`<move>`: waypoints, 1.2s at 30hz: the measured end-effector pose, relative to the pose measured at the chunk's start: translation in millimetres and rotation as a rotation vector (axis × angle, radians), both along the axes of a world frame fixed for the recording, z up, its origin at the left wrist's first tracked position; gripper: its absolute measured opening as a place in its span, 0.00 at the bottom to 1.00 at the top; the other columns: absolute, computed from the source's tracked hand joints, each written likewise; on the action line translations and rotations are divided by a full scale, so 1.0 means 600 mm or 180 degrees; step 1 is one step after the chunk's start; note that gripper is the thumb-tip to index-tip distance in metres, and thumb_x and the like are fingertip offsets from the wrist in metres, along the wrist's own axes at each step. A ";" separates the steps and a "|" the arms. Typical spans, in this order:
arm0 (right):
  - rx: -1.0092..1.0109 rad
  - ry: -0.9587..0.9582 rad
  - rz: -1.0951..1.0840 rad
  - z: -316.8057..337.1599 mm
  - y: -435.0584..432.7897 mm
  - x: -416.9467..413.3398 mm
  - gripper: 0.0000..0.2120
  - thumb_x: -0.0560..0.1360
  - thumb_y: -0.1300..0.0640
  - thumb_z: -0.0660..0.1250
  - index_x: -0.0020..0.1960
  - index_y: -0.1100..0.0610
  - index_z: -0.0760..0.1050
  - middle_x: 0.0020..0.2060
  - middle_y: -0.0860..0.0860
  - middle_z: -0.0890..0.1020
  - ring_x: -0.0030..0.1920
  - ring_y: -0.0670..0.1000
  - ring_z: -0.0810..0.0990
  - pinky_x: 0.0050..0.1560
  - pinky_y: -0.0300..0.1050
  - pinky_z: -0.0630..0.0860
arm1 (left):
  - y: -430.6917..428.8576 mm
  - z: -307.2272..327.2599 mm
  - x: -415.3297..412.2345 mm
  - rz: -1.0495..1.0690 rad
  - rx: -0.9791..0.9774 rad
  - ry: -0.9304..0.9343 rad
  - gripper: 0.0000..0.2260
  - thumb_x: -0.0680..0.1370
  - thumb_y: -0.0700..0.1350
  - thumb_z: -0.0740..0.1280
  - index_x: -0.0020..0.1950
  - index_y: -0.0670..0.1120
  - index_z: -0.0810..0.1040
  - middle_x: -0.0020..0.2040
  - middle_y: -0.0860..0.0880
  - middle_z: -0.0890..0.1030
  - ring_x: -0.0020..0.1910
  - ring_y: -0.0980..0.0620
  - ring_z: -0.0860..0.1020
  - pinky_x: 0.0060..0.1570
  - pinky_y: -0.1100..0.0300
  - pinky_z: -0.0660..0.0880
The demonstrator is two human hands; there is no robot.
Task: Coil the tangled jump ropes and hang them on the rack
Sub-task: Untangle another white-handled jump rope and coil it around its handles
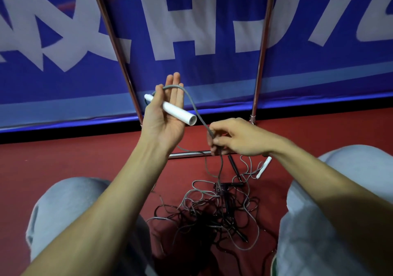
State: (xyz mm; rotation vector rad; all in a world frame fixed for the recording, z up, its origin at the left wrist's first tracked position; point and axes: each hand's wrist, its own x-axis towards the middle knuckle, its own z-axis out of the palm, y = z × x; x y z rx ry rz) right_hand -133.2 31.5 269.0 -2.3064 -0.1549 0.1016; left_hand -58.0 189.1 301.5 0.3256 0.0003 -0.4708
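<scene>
My left hand [164, 116] is raised palm up, fingers straight, with its thumb pressing a white jump rope handle [179, 112] across the palm. A grey rope [192, 103] loops over the fingertips and runs down to my right hand [236, 137], which pinches it between thumb and fingers. Below, the grey rope drops into a tangled pile of grey and black ropes [210, 214] on the red floor between my knees. A second white handle [263, 167] and black handles [235, 167] lie beside the pile.
The metal rack has two slanted uprights [119, 50], [262, 48] and a low crossbar [187, 154] just behind my hands. A blue banner with white lettering [212, 20] stands behind it. My knees in light trousers [63, 207], [340, 212] flank the pile.
</scene>
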 end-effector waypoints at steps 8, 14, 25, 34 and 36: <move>0.2781 -0.0628 -0.0581 0.058 -0.036 -0.014 0.08 0.80 0.69 0.56 0.46 0.60 0.70 0.33 0.52 0.80 0.36 0.53 0.84 0.35 0.46 0.82 | -0.039 -0.033 -0.005 -0.0244 0.2088 -0.0933 0.09 0.82 0.37 0.58 0.62 0.39 0.70 0.55 0.40 0.82 0.47 0.46 0.84 0.49 0.54 0.81; 0.3990 -0.1032 -0.1024 0.079 -0.065 -0.017 0.08 0.80 0.67 0.55 0.46 0.59 0.69 0.32 0.49 0.81 0.36 0.49 0.84 0.31 0.39 0.79 | -0.064 -0.062 -0.061 -0.1305 0.3211 -0.2239 0.06 0.79 0.38 0.62 0.52 0.41 0.78 0.50 0.41 0.84 0.49 0.48 0.82 0.52 0.57 0.75; 0.5062 -0.1236 -0.1781 0.074 -0.103 -0.009 0.06 0.79 0.69 0.58 0.45 0.64 0.70 0.37 0.59 0.80 0.36 0.55 0.85 0.36 0.43 0.81 | -0.071 -0.062 -0.083 -0.1165 0.3297 -0.2728 0.05 0.80 0.36 0.62 0.51 0.41 0.78 0.40 0.46 0.82 0.42 0.47 0.83 0.48 0.50 0.80; 0.2715 -0.0643 -0.2233 0.060 -0.081 -0.004 0.16 0.81 0.50 0.59 0.46 0.62 0.76 0.40 0.57 0.84 0.36 0.57 0.85 0.37 0.48 0.82 | -0.068 -0.031 -0.079 -0.0627 0.2264 -0.1883 0.04 0.81 0.39 0.61 0.51 0.43 0.75 0.41 0.47 0.83 0.45 0.48 0.84 0.42 0.56 0.82; 0.2280 -0.0491 -0.1887 0.055 -0.063 0.000 0.11 0.81 0.57 0.58 0.46 0.61 0.76 0.34 0.53 0.83 0.31 0.52 0.84 0.36 0.45 0.81 | -0.065 -0.019 -0.075 -0.0564 0.1939 -0.1561 0.03 0.81 0.39 0.61 0.51 0.42 0.74 0.41 0.47 0.83 0.48 0.47 0.84 0.44 0.55 0.82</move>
